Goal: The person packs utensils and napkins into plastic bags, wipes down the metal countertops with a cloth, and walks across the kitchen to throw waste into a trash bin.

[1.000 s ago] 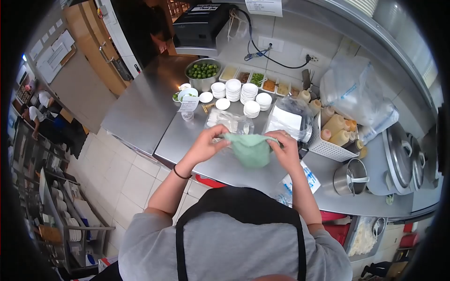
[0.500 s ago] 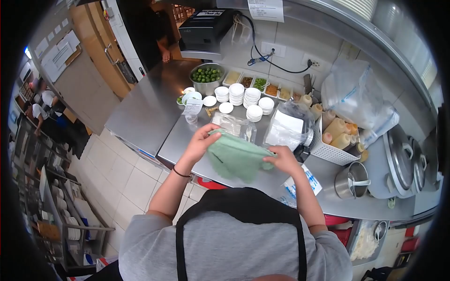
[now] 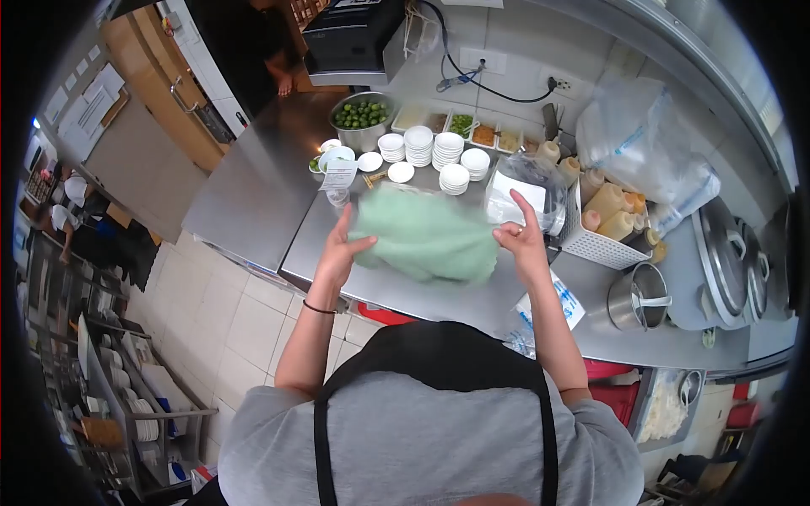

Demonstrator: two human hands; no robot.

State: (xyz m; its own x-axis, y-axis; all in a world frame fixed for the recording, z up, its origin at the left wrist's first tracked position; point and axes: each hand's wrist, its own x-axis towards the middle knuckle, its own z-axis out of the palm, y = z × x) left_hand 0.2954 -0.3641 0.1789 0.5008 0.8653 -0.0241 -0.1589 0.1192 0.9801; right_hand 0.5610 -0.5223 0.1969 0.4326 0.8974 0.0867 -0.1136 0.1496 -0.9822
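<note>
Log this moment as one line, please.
left hand: at edge of green cloth, grip unclear | right hand: pinching opposite edge | cloth: spread, blurred, above counter | beyond: stacked white dishes

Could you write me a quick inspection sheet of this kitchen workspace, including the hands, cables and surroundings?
Surface: steel counter, bare at its left end.
Job's things: green cloth, spread between the hands, blurred.
Clutter: stacked white dishes, bowl of green fruit, basket of bottles, pot, plastic bags.
Left hand: at the cloth's left edge; grip unclear.
Right hand: fingers pinch the cloth's right edge.
Cables: black cable hangs along the wall to an outlet, behind the counter items; cable damage: nothing seen.
Surroundings: printer above the counter's far end; people off to the left; tiled floor; spills there: nothing seen.
</note>
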